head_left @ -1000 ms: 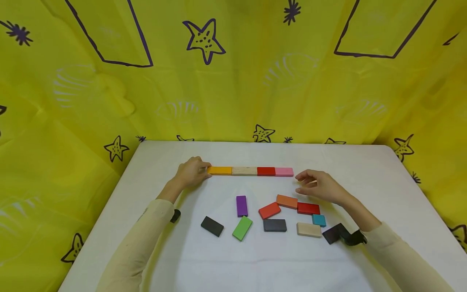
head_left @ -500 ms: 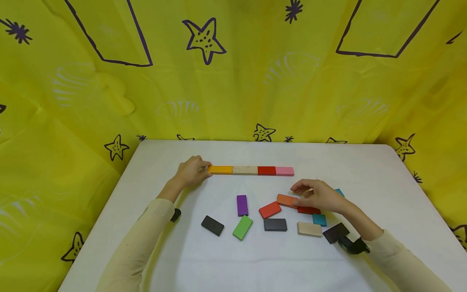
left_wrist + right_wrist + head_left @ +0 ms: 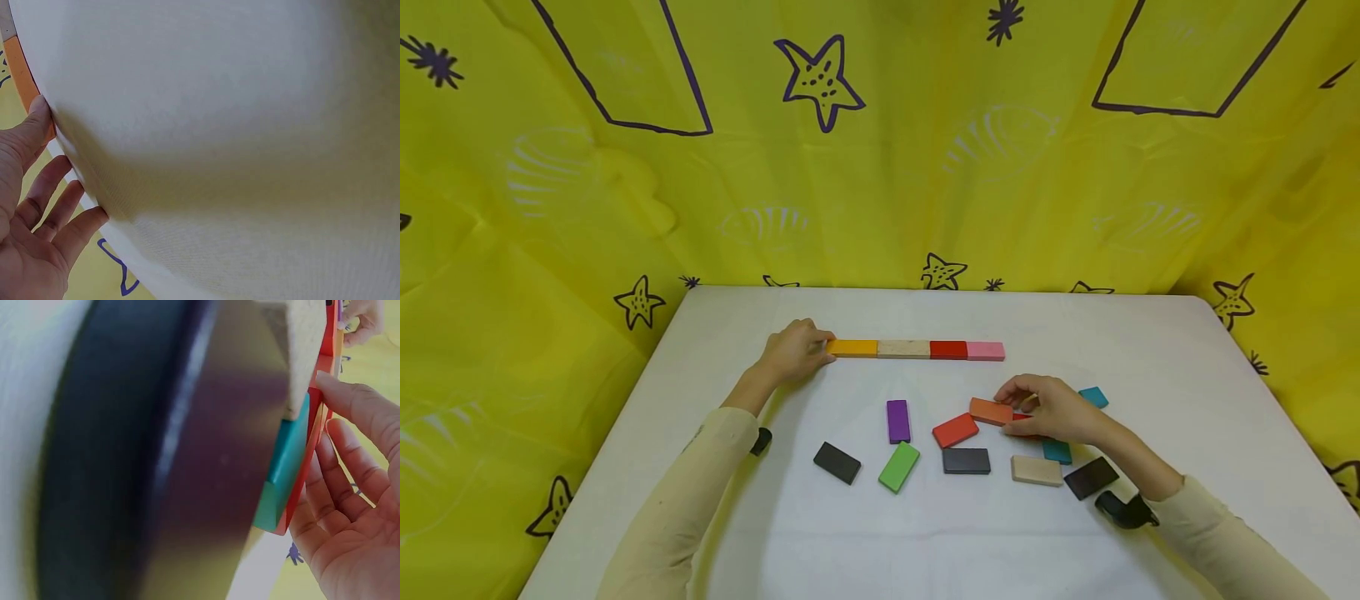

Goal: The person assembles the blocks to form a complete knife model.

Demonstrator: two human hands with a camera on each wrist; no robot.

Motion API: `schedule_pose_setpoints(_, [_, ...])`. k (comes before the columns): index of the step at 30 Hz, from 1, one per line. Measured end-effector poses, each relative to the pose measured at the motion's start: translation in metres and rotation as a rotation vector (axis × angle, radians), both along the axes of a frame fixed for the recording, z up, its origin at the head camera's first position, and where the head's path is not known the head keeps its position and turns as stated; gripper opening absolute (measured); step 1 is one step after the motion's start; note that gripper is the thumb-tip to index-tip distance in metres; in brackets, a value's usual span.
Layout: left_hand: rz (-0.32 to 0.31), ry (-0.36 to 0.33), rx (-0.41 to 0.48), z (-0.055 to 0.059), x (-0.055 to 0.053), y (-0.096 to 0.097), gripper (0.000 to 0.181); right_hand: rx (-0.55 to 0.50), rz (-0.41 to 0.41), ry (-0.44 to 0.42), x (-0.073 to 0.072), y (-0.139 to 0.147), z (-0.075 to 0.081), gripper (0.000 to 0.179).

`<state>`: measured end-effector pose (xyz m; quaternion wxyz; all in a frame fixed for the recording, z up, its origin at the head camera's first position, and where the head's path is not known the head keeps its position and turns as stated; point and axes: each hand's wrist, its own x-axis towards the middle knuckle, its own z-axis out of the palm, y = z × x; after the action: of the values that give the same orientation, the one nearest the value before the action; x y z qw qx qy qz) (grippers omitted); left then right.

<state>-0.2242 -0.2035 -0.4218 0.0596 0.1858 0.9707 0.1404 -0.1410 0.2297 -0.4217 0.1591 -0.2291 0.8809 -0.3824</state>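
My left hand (image 3: 792, 352) pinches the left end of a yellow-orange block (image 3: 853, 349), thumb on its near side in the left wrist view. That block begins a straight row with a pale wooden block (image 3: 903, 350), a red block (image 3: 948, 350) and a pink block (image 3: 985, 352). My right hand (image 3: 1052, 410) pinches the right end of an orange block (image 3: 990, 412), index finger at its far edge and thumb at its near edge. Beneath the palm a dark red block (image 3: 1021, 416) is mostly hidden. Its red edge shows beside a teal block (image 3: 290, 450) in the right wrist view.
Nearer lie a purple block (image 3: 898, 422), a green block (image 3: 898, 467), a bright red block (image 3: 956, 430), a beige block (image 3: 1036, 471) and several dark blocks, one of them (image 3: 1092, 478) by the right wrist. Another teal block (image 3: 1093, 397) lies behind the right hand. A yellow curtain (image 3: 880, 167) backs the white table.
My right hand has moved from beside the row's pink end toward me, down to the orange block, uncovering the far teal block. My left hand has stayed at the row's left end.
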Motion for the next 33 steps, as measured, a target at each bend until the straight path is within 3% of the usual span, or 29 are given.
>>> schedule_pose_setpoints(14, [0.012, -0.020, 0.001, 0.0025, 0.0004, 0.0006, 0.038, 0.053, -0.005, 0.046, 0.0005, -0.0053, 0.0011, 0.032])
schedule_pose_setpoints(33, [0.022, -0.038, 0.014, 0.0040, 0.0020, 0.0013, 0.039, 0.048, 0.018, 0.091, 0.0025, -0.0040, -0.0005, 0.030])
